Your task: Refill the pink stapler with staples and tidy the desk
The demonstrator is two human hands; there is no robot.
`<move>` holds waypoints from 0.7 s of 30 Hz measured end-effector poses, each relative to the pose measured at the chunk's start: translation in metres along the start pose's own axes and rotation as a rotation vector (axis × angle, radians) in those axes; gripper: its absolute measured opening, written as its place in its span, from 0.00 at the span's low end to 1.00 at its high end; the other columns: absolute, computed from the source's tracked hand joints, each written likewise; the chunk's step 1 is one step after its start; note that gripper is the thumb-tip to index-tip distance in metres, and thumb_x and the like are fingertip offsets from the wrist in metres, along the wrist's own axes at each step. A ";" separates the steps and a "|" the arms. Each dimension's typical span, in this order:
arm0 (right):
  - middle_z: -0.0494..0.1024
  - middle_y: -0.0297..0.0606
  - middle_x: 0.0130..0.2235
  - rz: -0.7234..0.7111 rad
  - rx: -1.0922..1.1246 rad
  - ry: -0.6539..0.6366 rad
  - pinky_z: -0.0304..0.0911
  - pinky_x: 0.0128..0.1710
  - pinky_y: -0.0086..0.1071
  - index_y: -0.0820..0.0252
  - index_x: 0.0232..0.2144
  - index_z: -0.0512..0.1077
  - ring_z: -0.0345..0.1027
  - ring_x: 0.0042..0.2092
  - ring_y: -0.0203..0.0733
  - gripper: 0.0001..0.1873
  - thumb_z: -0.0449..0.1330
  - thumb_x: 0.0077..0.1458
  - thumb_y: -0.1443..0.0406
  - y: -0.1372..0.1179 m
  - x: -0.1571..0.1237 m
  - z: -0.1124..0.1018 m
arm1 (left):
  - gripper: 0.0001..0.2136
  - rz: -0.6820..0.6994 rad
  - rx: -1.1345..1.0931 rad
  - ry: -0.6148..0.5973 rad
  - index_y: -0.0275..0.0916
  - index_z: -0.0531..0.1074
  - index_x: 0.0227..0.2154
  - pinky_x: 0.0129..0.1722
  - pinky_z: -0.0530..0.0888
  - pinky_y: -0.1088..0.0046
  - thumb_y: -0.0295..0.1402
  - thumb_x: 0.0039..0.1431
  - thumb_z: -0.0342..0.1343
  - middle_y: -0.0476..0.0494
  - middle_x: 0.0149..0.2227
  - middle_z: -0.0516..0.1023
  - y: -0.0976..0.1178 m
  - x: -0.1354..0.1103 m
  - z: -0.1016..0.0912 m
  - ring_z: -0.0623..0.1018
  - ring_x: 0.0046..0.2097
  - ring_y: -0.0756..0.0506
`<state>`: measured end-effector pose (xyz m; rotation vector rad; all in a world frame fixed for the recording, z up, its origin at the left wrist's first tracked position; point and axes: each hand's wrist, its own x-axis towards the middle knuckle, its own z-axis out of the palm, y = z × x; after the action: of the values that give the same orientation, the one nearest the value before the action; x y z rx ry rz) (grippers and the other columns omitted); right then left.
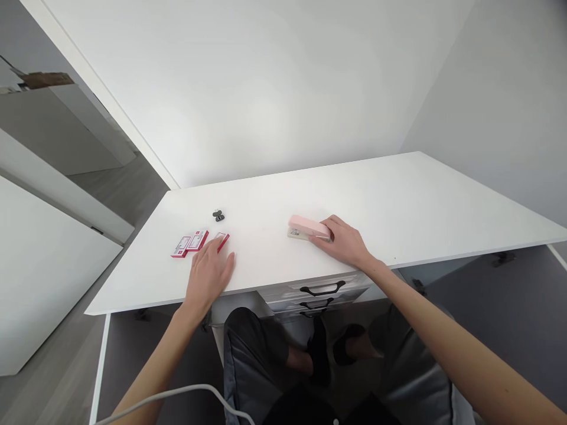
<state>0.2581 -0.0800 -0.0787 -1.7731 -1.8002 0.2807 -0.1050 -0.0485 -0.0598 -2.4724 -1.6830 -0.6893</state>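
A pink stapler (305, 228) lies on the white desk (398, 206), and my right hand (345, 241) rests on its near end with fingers wrapped over it. My left hand (210, 271) lies flat on the desk, fingers stretched out, its fingertips touching a small red and white box (222, 239). Two more red and white boxes (188, 244) sit side by side just left of it. A small dark clip-like object (218, 215) lies behind the boxes.
A drawer unit with black handles (322, 289) stands under the desk in front of my knees. White walls close the desk at the back and right. A white panel (39, 271) stands to the left. A white cable (186, 392) runs along my left forearm.
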 end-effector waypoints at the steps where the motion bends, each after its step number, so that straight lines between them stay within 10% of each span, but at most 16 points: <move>1: 0.77 0.39 0.44 0.015 -0.012 0.014 0.65 0.35 0.36 0.54 0.43 0.74 0.73 0.39 0.45 0.16 0.60 0.62 0.50 -0.001 0.000 0.001 | 0.24 0.036 0.003 -0.008 0.37 0.66 0.63 0.67 0.65 0.46 0.43 0.71 0.47 0.32 0.65 0.73 0.004 0.000 0.001 0.70 0.67 0.32; 13: 0.79 0.44 0.55 0.116 -0.010 0.040 0.65 0.40 0.40 0.54 0.54 0.70 0.76 0.45 0.52 0.24 0.60 0.59 0.52 0.001 0.001 0.004 | 0.29 0.269 -0.148 -0.192 0.38 0.54 0.72 0.67 0.66 0.49 0.41 0.72 0.47 0.33 0.68 0.69 0.069 0.019 0.029 0.65 0.71 0.34; 21: 0.82 0.37 0.41 0.144 0.151 -0.020 0.66 0.42 0.39 0.54 0.59 0.69 0.76 0.40 0.47 0.32 0.57 0.62 0.43 0.004 0.001 -0.002 | 0.29 0.435 -0.239 -0.260 0.36 0.51 0.73 0.65 0.65 0.48 0.36 0.72 0.46 0.29 0.69 0.67 0.128 0.031 0.050 0.66 0.70 0.34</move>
<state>0.2625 -0.0795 -0.0792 -1.8002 -1.6215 0.4807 0.0356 -0.0571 -0.0684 -3.0668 -1.1019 -0.5613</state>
